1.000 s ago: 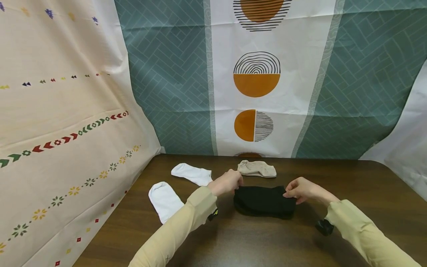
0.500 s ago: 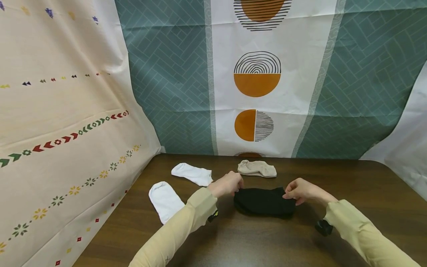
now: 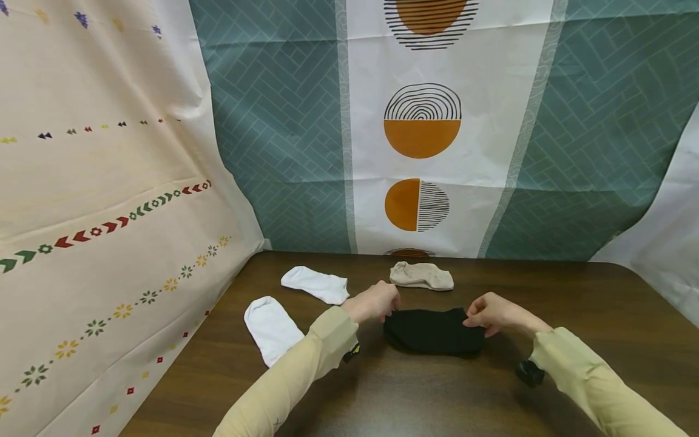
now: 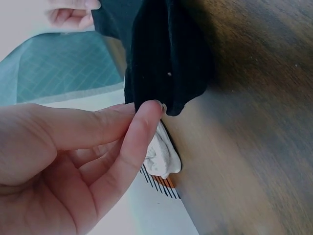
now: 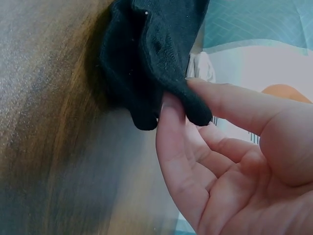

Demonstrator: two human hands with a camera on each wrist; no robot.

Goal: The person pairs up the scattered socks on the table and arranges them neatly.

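Observation:
A black sock point(image 3: 431, 331) lies lengthwise between my two hands at the middle of the table. My left hand point(image 3: 374, 301) pinches its left end between thumb and forefinger, as the left wrist view shows at close range. At the other end, my right hand point(image 3: 494, 312) pinches the top corner. In the right wrist view the black fabric point(image 5: 156, 54) shows two layers; thumb and forefinger grip one, and the other hangs beside it. Whether these layers are one sock or two stacked, I cannot tell.
Two white socks point(image 3: 271, 331) point(image 3: 315, 284) lie on the left of the brown wooden table point(image 3: 415, 400), one partly behind my left sleeve. A beige sock point(image 3: 422, 276) lies near the back edge. Patterned cloths point(image 3: 273, 133) hang behind and at the left.
The black sock's upper edge has sunk slightly since a second ago. Both hands keep their pinch and have moved very little.

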